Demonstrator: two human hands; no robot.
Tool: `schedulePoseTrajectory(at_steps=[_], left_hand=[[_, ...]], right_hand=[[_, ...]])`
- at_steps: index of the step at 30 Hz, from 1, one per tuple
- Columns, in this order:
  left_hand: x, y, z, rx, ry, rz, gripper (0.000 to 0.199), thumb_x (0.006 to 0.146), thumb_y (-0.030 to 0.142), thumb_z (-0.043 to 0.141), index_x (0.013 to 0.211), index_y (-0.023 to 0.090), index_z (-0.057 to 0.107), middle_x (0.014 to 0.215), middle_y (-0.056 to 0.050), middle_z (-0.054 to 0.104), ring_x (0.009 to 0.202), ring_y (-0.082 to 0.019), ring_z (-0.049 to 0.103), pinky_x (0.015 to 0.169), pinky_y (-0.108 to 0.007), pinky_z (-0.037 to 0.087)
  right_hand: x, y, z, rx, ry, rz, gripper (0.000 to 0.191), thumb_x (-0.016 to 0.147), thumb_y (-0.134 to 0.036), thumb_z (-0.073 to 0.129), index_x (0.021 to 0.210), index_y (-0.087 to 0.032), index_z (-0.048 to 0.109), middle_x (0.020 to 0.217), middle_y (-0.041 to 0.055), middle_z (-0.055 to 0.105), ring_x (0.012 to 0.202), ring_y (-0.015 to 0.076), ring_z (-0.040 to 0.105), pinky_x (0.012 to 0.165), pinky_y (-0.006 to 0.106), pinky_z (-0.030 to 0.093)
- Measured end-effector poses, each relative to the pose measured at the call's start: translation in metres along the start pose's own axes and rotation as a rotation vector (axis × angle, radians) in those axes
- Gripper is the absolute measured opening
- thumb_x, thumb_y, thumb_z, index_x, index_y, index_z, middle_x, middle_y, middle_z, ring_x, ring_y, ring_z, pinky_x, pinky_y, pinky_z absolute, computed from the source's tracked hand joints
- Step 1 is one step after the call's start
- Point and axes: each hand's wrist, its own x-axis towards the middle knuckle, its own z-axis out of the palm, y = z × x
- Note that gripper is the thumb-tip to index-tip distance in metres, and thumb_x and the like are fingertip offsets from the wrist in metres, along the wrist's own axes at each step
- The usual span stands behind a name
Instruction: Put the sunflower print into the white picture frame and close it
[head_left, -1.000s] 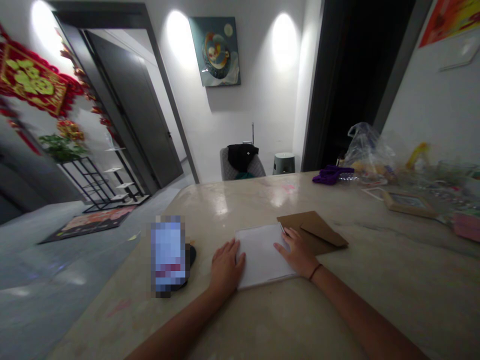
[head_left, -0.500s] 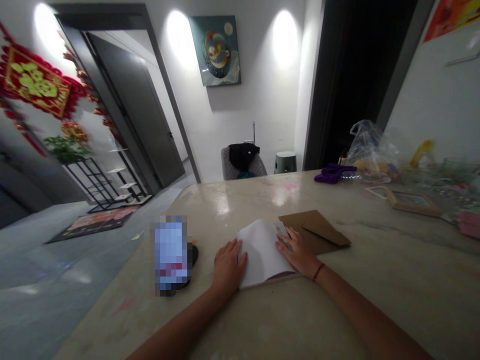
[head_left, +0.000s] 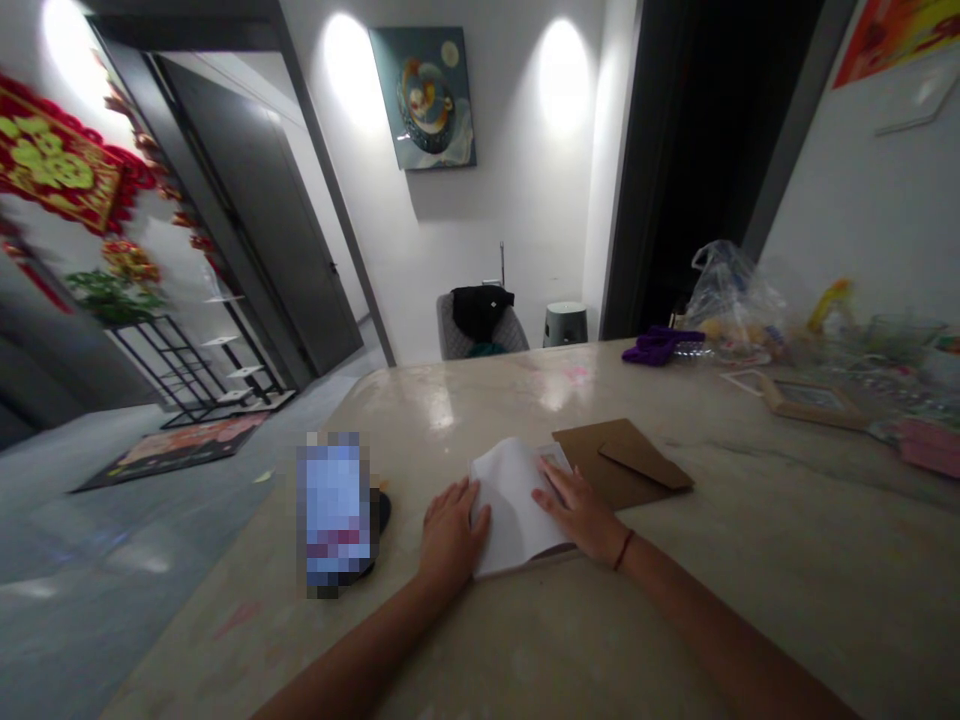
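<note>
A white sheet of paper (head_left: pixel 510 515), folded over with a raised, curved upper edge, lies on the table in front of me. At its left edge rests my left hand (head_left: pixel 452 530), palm down, fingers stretched out and thumb on the paper. My right hand (head_left: pixel 581 508) lies flat on the paper's right side with its fingers apart. Something greyish shows beneath its fingertips, too small to make out. Just behind and right of the paper is a brown kraft envelope (head_left: pixel 619 485) with a pointed flap, partly hidden by my right hand.
A phone (head_left: pixel 337 510) with a blurred screen stands on a dark holder at the left. Toward the right are a purple cloth (head_left: pixel 660 345), a clear plastic bag (head_left: pixel 731 300), a wooden picture frame (head_left: pixel 814 402) and a pink item (head_left: pixel 930 445). The table's (head_left: pixel 225 560) left edge borders the floor.
My right hand has slid a little leftward across the paper. My left hand stays at the paper's left edge. The whole view has shifted slightly.
</note>
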Motion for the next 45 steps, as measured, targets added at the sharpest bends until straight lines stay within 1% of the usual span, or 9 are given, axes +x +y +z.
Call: schedulePoseTrajectory(at_steps=[4, 10, 19, 25, 28, 31, 37, 40, 45], left_hand=[[0.000, 0.001, -0.002, 0.004, -0.006, -0.009, 0.044, 0.084, 0.030, 0.042, 0.124, 0.013, 0.050, 0.130, -0.011, 0.049, 0.120, -0.024, 0.043, 0.103, -0.040, 0.029], [0.000, 0.000, -0.001, -0.016, 0.016, -0.005, 0.042, 0.084, 0.029, 0.042, 0.123, 0.015, 0.050, 0.129, -0.011, 0.050, 0.119, -0.024, 0.045, 0.102, -0.041, 0.030], [0.002, -0.001, 0.002, -0.015, 0.020, 0.005, 0.043, 0.084, 0.029, 0.043, 0.123, 0.013, 0.050, 0.129, -0.011, 0.050, 0.119, -0.024, 0.045, 0.103, -0.040, 0.030], [0.003, 0.000, 0.003, -0.004, 0.002, -0.002, 0.044, 0.084, 0.030, 0.043, 0.123, 0.012, 0.049, 0.129, -0.012, 0.050, 0.120, -0.025, 0.044, 0.103, -0.041, 0.029], [0.003, -0.001, 0.003, -0.013, 0.003, -0.004, 0.044, 0.084, 0.030, 0.043, 0.123, 0.013, 0.050, 0.130, -0.012, 0.049, 0.120, -0.024, 0.044, 0.103, -0.040, 0.028], [0.002, -0.001, 0.004, -0.044, 0.027, -0.011, 0.044, 0.083, 0.030, 0.045, 0.122, 0.013, 0.049, 0.127, -0.012, 0.051, 0.119, -0.024, 0.045, 0.103, -0.040, 0.029], [0.003, -0.004, 0.006, -0.221, 0.092, -0.074, 0.049, 0.081, 0.034, 0.047, 0.123, 0.009, 0.046, 0.124, -0.014, 0.053, 0.116, -0.024, 0.047, 0.101, -0.039, 0.031], [0.008, -0.007, 0.008, -0.418, 0.140, -0.136, 0.043, 0.080, 0.037, 0.047, 0.115, 0.012, 0.053, 0.119, -0.012, 0.058, 0.112, -0.022, 0.051, 0.098, -0.037, 0.035], [0.010, -0.009, 0.005, -0.701, 0.220, -0.151, 0.032, 0.075, 0.042, 0.048, 0.082, 0.016, 0.065, 0.101, -0.009, 0.066, 0.096, -0.021, 0.059, 0.086, -0.032, 0.043]], right_hand=[[-0.002, -0.007, 0.000, 0.118, -0.012, 0.062, 0.071, 0.082, -0.056, 0.036, 0.139, -0.017, 0.019, 0.133, 0.0136, 0.044, 0.125, 0.0236, 0.037, 0.108, 0.048, 0.008], [-0.007, -0.019, -0.002, 0.124, -0.078, 0.061, 0.073, 0.081, -0.059, 0.035, 0.137, -0.014, 0.028, 0.138, 0.0146, 0.036, 0.128, 0.0279, 0.030, 0.104, 0.043, 0.025], [-0.007, -0.019, 0.007, 0.177, 0.123, -0.081, 0.068, 0.076, -0.045, 0.052, 0.134, -0.016, 0.030, 0.134, 0.0145, 0.041, 0.123, 0.0245, 0.037, 0.104, 0.045, 0.027], [0.008, -0.004, 0.004, 0.525, 0.332, 0.196, 0.063, 0.070, -0.033, 0.057, 0.127, -0.015, 0.037, 0.125, 0.0149, 0.050, 0.109, 0.0232, 0.053, 0.090, 0.038, 0.044], [0.014, 0.009, -0.002, 0.625, 0.235, 0.313, 0.057, 0.067, -0.023, 0.056, 0.121, -0.012, 0.042, 0.109, 0.0151, 0.061, 0.092, 0.0231, 0.062, 0.078, 0.037, 0.050], [0.014, 0.018, -0.007, 0.557, 0.168, 0.308, 0.041, 0.068, -0.017, 0.052, 0.109, -0.012, 0.049, 0.097, 0.0130, 0.066, 0.083, 0.0216, 0.064, 0.073, 0.035, 0.050], [0.012, 0.018, -0.012, 0.334, 0.254, 0.168, 0.011, 0.071, -0.020, 0.049, 0.079, -0.021, 0.056, 0.086, 0.0062, 0.068, 0.082, 0.0198, 0.063, 0.075, 0.033, 0.048], [0.014, 0.020, -0.016, 0.450, 0.300, 0.228, 0.011, 0.069, -0.026, 0.050, 0.077, -0.020, 0.054, 0.081, 0.0053, 0.068, 0.075, 0.0194, 0.063, 0.068, 0.032, 0.049], [0.013, 0.019, -0.018, 0.808, 0.320, 0.347, 0.023, 0.061, -0.034, 0.059, 0.077, -0.018, 0.054, 0.071, 0.0038, 0.068, 0.065, 0.0191, 0.063, 0.059, 0.030, 0.048]])
